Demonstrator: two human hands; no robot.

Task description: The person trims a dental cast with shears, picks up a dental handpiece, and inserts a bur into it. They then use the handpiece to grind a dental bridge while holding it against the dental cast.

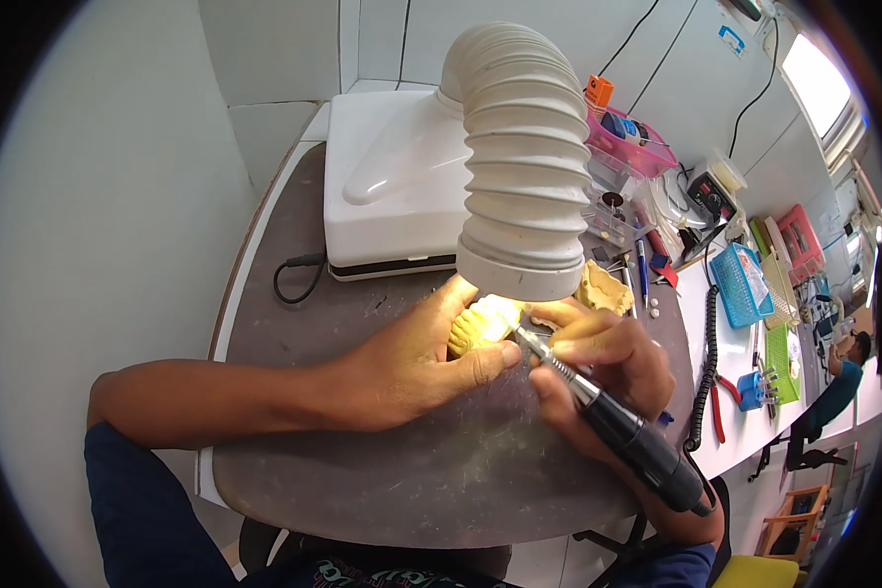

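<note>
At nine o'clock from a toothed model [473, 326], the left hand [412, 355] pinches it between thumb and fingers over the table [412, 480], near the mouth of the white hose [524, 157] at twelve. At two o'clock a second model [604, 287] lies, and at four the right hand [617, 358] grips a black drill [642, 446] like a pen, its tip at the first model, though glare hides whether they touch. This looks like the grinding step, and the next move calls for a firm hold and light strokes.
</note>
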